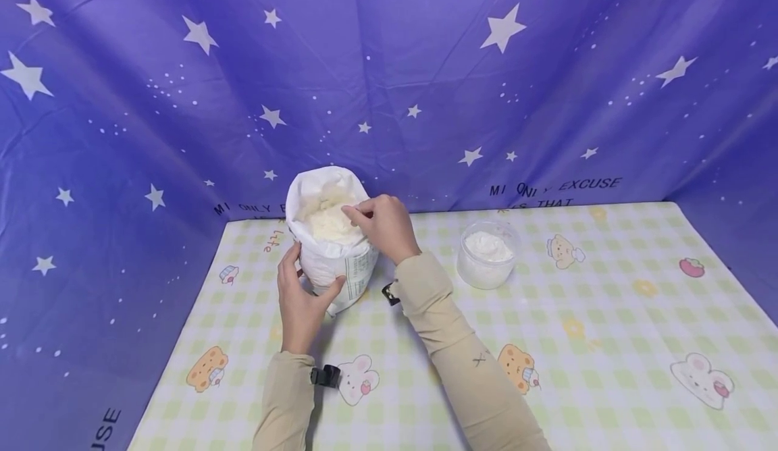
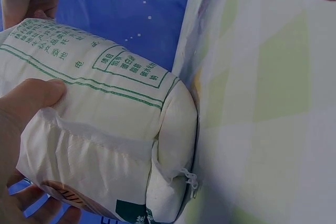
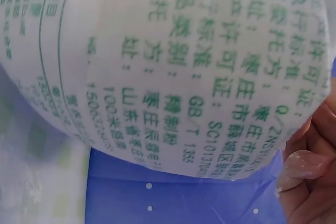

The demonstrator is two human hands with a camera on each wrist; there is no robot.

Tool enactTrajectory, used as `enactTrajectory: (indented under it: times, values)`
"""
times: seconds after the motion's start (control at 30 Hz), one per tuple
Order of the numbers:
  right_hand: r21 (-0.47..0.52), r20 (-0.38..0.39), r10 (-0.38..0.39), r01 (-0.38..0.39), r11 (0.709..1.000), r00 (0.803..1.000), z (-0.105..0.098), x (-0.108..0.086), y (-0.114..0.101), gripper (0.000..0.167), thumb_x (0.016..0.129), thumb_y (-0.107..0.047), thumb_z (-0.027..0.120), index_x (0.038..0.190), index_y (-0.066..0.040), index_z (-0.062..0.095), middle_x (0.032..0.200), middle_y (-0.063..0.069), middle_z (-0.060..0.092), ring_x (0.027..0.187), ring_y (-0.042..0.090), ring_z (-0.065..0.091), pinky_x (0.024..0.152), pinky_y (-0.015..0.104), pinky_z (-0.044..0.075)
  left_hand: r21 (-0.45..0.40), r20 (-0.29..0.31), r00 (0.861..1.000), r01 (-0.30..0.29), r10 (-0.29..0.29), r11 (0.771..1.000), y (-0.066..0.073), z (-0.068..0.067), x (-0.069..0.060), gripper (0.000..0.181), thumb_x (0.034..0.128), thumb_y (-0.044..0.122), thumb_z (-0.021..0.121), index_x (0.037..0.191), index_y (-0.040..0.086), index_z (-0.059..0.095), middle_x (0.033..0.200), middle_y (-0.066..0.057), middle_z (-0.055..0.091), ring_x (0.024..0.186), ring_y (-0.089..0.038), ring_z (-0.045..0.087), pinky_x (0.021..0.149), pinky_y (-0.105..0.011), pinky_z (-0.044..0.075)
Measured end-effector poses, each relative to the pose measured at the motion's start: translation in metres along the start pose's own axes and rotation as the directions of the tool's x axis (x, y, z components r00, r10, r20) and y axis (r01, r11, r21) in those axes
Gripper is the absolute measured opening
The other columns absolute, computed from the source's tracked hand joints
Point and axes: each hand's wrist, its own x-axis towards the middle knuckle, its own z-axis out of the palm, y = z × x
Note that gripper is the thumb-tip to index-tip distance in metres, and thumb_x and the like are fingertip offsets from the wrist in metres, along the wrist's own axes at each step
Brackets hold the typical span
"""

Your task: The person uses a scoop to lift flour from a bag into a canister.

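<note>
A white flour bag [image 1: 340,272] with green print stands upright with its mouth wide, and pale flour [image 1: 331,221] shows inside. My left hand [image 1: 306,306] grips the bag's lower left side, thumb on the front and fingers round the far side; the left wrist view shows this thumb [image 2: 44,95] against the print. At the bag's right rim is my right hand [image 1: 389,225], its fingers bent and fingertips over the flour. White powder coats a finger [image 3: 304,166] in the right wrist view. Whether those fingers hold anything is hidden.
To the right of the bag stands a clear round tub [image 1: 486,272] with white powder in it. A green-and-white checked cloth [image 1: 614,343] covers the table. Behind and at the sides hangs a blue curtain [image 1: 413,52] with stars, close behind the bag.
</note>
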Motion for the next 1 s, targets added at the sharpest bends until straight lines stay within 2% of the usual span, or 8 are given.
enactTrajectory:
  times: [0.2,0.3,0.43,0.6,0.73,0.87,1.0]
  values:
    - [0.105,0.059,0.023,-0.029,0.994,0.998,-0.008,-0.002,-0.001,0.036,0.095,-0.036,0.066,0.073,-0.01,0.078,0.062,0.001,0.068,0.051,0.012,0.044,0.049,0.024,0.037,0.003,-0.001,1.0,0.002,-0.002,1.0,0.001,0.001,0.0,0.093,0.0748,0.024,0.087,0.149,0.007,0.034,0.148,-0.012,0.04,0.135,-0.027,0.04,0.109,-0.043,0.043]
    - [0.147,0.062,0.035,-0.043,0.988,0.997,-0.01,-0.003,-0.001,0.034,0.094,-0.035,0.068,0.072,-0.011,0.078,0.062,0.0,0.069,0.051,0.012,0.043,0.048,0.024,0.037,0.005,-0.002,1.0,0.0,0.0,1.0,0.001,0.001,0.0,0.093,0.0748,0.024,0.087,0.149,0.008,0.034,0.147,-0.012,0.04,0.135,-0.027,0.04,0.109,-0.042,0.043]
    - [0.116,0.08,0.038,-0.048,0.992,0.996,-0.006,-0.001,-0.003,0.033,0.095,-0.034,0.067,0.074,-0.011,0.08,0.064,-0.001,0.07,0.052,0.011,0.046,0.05,0.023,0.039,0.004,0.001,1.0,-0.003,0.003,1.0,0.002,0.0,0.0,0.093,0.0753,0.024,0.087,0.149,0.007,0.034,0.147,-0.013,0.04,0.135,-0.027,0.04,0.109,-0.043,0.043]
    - [0.056,0.112,0.01,-0.016,0.998,0.994,0.0,0.003,-0.01,0.036,0.095,-0.035,0.066,0.072,-0.012,0.079,0.064,0.0,0.069,0.055,0.011,0.051,0.053,0.022,0.041,-0.003,0.004,1.0,0.002,-0.002,1.0,0.001,-0.001,0.001,0.092,0.076,0.025,0.087,0.15,0.007,0.034,0.149,-0.013,0.039,0.135,-0.027,0.04,0.109,-0.043,0.043]
    - [0.072,0.122,0.043,-0.052,0.996,0.992,0.001,0.002,-0.01,0.034,0.095,-0.035,0.067,0.072,-0.012,0.079,0.065,0.0,0.07,0.056,0.011,0.05,0.053,0.022,0.04,-0.002,0.006,1.0,0.014,-0.014,1.0,-0.001,-0.001,0.0,0.092,0.0762,0.024,0.086,0.15,0.007,0.033,0.149,-0.012,0.039,0.136,-0.026,0.04,0.11,-0.042,0.043]
    - [0.143,0.131,0.078,-0.097,0.985,0.988,-0.002,-0.002,-0.007,0.035,0.095,-0.034,0.066,0.072,-0.01,0.079,0.062,0.001,0.069,0.053,0.01,0.043,0.049,0.022,0.035,-0.005,0.006,1.0,0.01,-0.01,1.0,-0.002,-0.001,0.0,0.092,0.076,0.023,0.086,0.15,0.006,0.033,0.149,-0.012,0.039,0.136,-0.027,0.04,0.109,-0.042,0.043]
    - [0.245,0.116,0.094,-0.12,0.962,0.989,-0.006,-0.006,-0.006,0.037,0.095,-0.033,0.066,0.07,-0.008,0.078,0.061,0.004,0.068,0.05,0.011,0.036,0.047,0.023,0.031,-0.01,0.001,1.0,-0.003,0.003,1.0,-0.001,0.0,0.0,0.093,0.0753,0.023,0.087,0.149,0.006,0.034,0.148,-0.013,0.04,0.135,-0.026,0.04,0.108,-0.043,0.044]
